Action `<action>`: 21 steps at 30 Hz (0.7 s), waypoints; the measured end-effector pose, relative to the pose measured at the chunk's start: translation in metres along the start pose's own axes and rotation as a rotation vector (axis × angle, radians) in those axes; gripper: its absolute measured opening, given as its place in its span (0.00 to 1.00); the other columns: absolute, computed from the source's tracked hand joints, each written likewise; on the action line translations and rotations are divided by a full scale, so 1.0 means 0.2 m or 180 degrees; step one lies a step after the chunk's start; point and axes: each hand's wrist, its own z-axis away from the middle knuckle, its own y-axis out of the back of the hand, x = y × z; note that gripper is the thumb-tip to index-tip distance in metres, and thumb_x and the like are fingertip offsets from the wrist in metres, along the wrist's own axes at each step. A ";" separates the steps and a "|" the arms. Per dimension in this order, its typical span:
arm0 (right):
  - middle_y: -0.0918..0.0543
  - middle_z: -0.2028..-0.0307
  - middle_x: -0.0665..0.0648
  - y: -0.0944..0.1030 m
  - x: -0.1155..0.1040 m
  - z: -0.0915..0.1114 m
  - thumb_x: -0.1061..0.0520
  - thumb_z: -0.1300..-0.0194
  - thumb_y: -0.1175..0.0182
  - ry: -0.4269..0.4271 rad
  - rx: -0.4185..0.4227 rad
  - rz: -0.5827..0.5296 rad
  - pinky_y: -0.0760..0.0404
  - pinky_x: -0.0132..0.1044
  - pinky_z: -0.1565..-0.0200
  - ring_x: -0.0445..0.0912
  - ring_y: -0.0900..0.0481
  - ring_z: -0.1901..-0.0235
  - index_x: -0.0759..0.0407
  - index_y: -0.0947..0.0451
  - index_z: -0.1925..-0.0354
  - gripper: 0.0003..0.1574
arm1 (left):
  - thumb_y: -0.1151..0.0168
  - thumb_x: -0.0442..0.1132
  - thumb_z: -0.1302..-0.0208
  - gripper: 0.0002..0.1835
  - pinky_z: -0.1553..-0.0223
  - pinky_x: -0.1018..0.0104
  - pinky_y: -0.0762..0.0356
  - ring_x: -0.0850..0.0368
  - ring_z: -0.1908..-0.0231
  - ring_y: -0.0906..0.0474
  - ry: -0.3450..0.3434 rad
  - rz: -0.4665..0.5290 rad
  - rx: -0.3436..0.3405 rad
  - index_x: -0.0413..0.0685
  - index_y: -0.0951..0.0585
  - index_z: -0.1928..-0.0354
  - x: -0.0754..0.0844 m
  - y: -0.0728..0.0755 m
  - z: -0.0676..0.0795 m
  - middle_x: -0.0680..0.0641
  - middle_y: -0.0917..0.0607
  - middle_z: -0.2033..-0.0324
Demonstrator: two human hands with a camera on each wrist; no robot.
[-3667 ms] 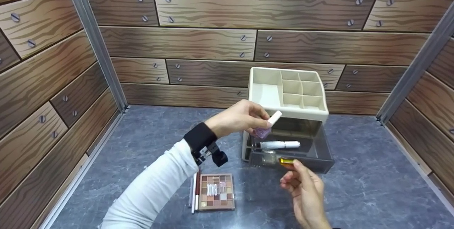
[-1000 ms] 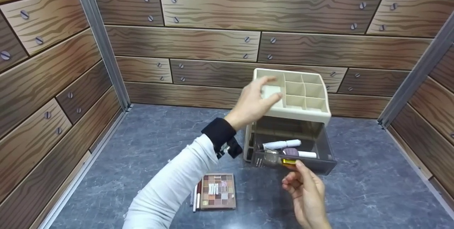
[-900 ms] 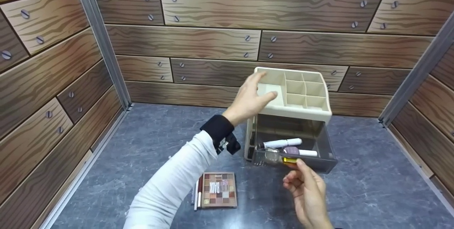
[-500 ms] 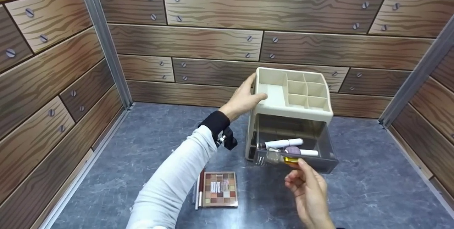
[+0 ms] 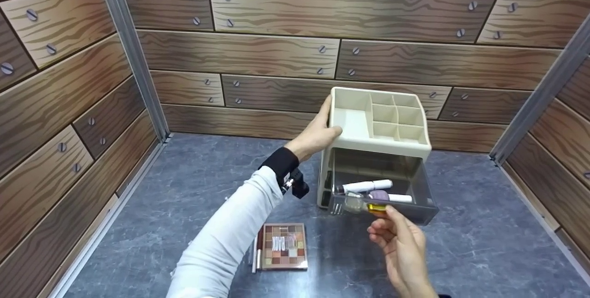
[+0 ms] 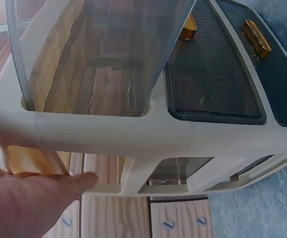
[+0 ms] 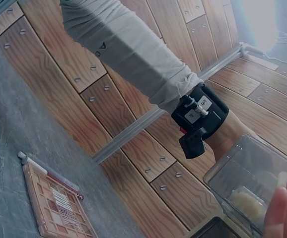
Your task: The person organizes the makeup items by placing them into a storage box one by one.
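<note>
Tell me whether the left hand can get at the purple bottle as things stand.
Probably yes. The drawer stands open and nothing lies over the purple bottle; the right hand is at the gold handle, in front. The left hand would have to let go of the organizer first.

This looks like a purpose-built recording booth, perhaps in a lab or studio: flat wall panels printed with brown wood planks and screw heads (image 5: 272, 12) meet at grey metal corner posts (image 5: 130, 44) around a blue-grey marble-patterned bench (image 5: 184, 187). A glaring white light (image 7: 255, 20) and a black wrist-strapped camera with white labels (image 7: 198, 119) fit that.
</note>
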 end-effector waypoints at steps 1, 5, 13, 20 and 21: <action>0.17 0.80 0.52 0.00 0.00 0.00 0.55 0.28 0.48 -0.0001 0.0002 -0.0005 0.18 0.30 0.75 0.42 0.17 0.79 0.59 0.17 0.70 0.17 | 0.51 0.23 0.41 0.49 0.41 0.58 0.30 0.43 0.35 0.40 -0.0001 0.0036 -0.0021 0.56 0.64 0.25 0.01 0.00 0.01 0.41 0.54 0.26; 0.17 0.81 0.52 0.00 -0.01 -0.02 0.56 0.28 0.48 -0.0006 0.0047 -0.0013 0.18 0.30 0.75 0.43 0.17 0.79 0.60 0.18 0.70 0.17 | 0.52 0.22 0.41 0.49 0.44 0.59 0.27 0.41 0.36 0.39 -0.0011 0.0152 -0.0082 0.53 0.65 0.25 0.04 0.00 0.03 0.40 0.55 0.26; 0.17 0.82 0.51 -0.01 -0.02 -0.05 0.55 0.29 0.47 -0.0061 0.0191 -0.0018 0.20 0.28 0.78 0.42 0.18 0.80 0.59 0.18 0.71 0.16 | 0.51 0.22 0.42 0.51 0.48 0.62 0.25 0.42 0.37 0.38 -0.0156 0.0333 -0.0093 0.59 0.65 0.25 -0.08 -0.01 -0.04 0.42 0.57 0.26; 0.17 0.81 0.52 -0.03 -0.02 -0.10 0.56 0.30 0.46 0.0003 0.0148 -0.0114 0.19 0.29 0.78 0.43 0.18 0.80 0.60 0.18 0.71 0.15 | 0.52 0.23 0.41 0.50 0.48 0.62 0.25 0.46 0.37 0.40 -0.0174 0.0348 -0.0029 0.60 0.65 0.25 -0.09 -0.01 -0.04 0.45 0.58 0.25; 0.17 0.81 0.52 -0.03 -0.02 -0.10 0.56 0.30 0.46 0.0019 0.0163 -0.0116 0.19 0.29 0.78 0.43 0.18 0.80 0.60 0.18 0.71 0.15 | 0.52 0.24 0.41 0.50 0.49 0.62 0.24 0.46 0.37 0.40 -0.0156 0.0345 -0.0027 0.61 0.65 0.25 -0.09 -0.01 -0.04 0.45 0.58 0.25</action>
